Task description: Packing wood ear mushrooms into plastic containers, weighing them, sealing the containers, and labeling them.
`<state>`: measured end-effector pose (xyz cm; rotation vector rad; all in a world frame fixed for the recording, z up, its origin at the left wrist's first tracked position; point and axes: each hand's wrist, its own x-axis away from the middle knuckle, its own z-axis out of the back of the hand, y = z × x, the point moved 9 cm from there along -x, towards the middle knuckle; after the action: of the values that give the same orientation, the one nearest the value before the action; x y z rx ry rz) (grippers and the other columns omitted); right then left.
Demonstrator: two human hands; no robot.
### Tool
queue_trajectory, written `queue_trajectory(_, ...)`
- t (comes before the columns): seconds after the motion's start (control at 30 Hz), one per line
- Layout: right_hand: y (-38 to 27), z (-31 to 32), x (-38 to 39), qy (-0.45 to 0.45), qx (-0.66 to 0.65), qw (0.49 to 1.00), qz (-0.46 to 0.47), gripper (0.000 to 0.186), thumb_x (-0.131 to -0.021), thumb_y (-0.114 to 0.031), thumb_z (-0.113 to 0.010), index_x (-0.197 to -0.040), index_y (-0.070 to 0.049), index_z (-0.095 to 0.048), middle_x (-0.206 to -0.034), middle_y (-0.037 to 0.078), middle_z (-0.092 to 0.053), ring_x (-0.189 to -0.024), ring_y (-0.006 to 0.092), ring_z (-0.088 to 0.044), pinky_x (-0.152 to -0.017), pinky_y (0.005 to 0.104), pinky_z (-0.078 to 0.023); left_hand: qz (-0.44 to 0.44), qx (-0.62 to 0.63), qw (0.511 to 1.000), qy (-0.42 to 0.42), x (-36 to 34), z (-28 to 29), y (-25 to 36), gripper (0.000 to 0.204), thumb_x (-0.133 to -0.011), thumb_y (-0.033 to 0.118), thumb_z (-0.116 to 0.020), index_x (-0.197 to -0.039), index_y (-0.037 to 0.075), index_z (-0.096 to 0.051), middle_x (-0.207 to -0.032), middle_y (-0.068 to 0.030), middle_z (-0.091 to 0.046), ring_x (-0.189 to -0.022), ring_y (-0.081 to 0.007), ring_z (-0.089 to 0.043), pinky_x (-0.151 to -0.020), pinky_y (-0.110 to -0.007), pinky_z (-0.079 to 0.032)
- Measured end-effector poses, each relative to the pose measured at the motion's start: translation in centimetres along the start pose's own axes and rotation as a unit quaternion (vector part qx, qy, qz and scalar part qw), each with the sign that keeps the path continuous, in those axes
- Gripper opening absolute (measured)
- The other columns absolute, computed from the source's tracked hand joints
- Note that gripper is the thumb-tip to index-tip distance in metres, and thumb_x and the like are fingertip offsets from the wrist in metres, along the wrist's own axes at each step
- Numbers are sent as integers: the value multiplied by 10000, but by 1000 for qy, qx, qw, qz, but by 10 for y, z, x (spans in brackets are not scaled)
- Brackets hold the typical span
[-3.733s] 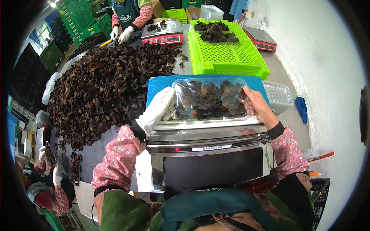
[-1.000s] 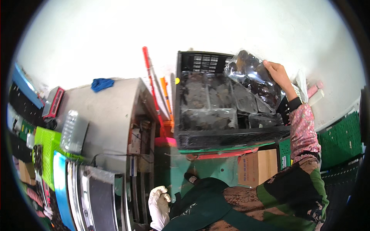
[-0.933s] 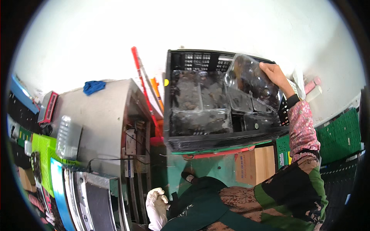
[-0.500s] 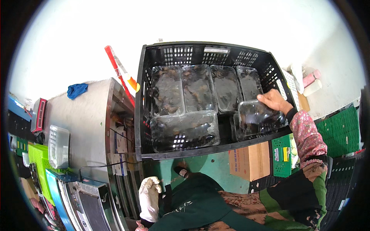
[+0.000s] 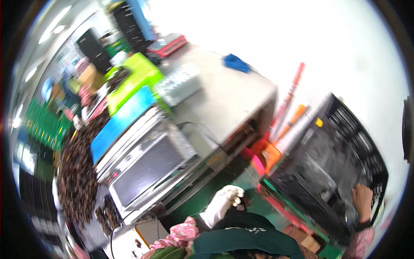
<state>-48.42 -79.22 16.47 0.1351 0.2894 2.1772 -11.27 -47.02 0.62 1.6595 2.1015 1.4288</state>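
The picture is motion-blurred. My right hand [image 5: 362, 200], bare, rests at the near right part of a black crate [image 5: 332, 103], among clear packs [image 5: 317, 164] of dark pieces; whether it grips one I cannot make out. My left hand [image 5: 224, 200], in a white glove, hangs low at the middle, fingers loosely bent and apart, with nothing visible in them, beside the metal-legged table [image 5: 220, 99]. To its left is a steel machine [image 5: 146, 164] with a dark panel and a blue board [image 5: 120, 121] behind it.
A green perforated crate [image 5: 138, 73], stacked clear trays [image 5: 177, 84], a scale [image 5: 170, 45], a blue cloth [image 5: 235, 62] and a heap of dark pieces [image 5: 77, 164] are on the tables. Red [image 5: 286, 99] and orange handles [image 5: 293, 118] lean at the wall. A co-worker [image 5: 84, 97] works far left.
The view has swung left toward the table and machine, so the crate sits farther right. The pack my right hand carried into the crate now lies low among the others, under or near that hand.
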Motion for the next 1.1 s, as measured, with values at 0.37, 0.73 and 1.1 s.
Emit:
queue_trajectory(0.37,-367,197,-54,83,-168,838,512,244,-943,-212,-512,-1038,-21,-630,-955,202,-642,-860,384,-603,-775,421,-482,-150,130,968,157,86,129,8,155,-970,249,-478,-980,114,-553,-844,56,-559,-650,-14,-499,-573,-163,-406)
queue_trajectory(0.73,-544,46,-87,-129,-5,737,663,297,-941,-281,-540,-1059,-18,-610,-953,215,-640,-844,370,-607,-727,414,-488,-317,190,882,292,159,218,26,136,-941,248,-466,-901,131,-523,-720,62,-525,-544,-14,-485,-457,-175,-365)
queue_trajectory(1.1,-555,56,-60,-234,-138,663,698,328,-947,-289,-534,-1128,-20,-582,-973,201,-638,-854,312,-602,-753,387,-485,-307,172,873,339,158,207,5,124,-922,222,-466,-885,125,-534,-722,66,-522,-551,-12,-477,-479,-171,-369)
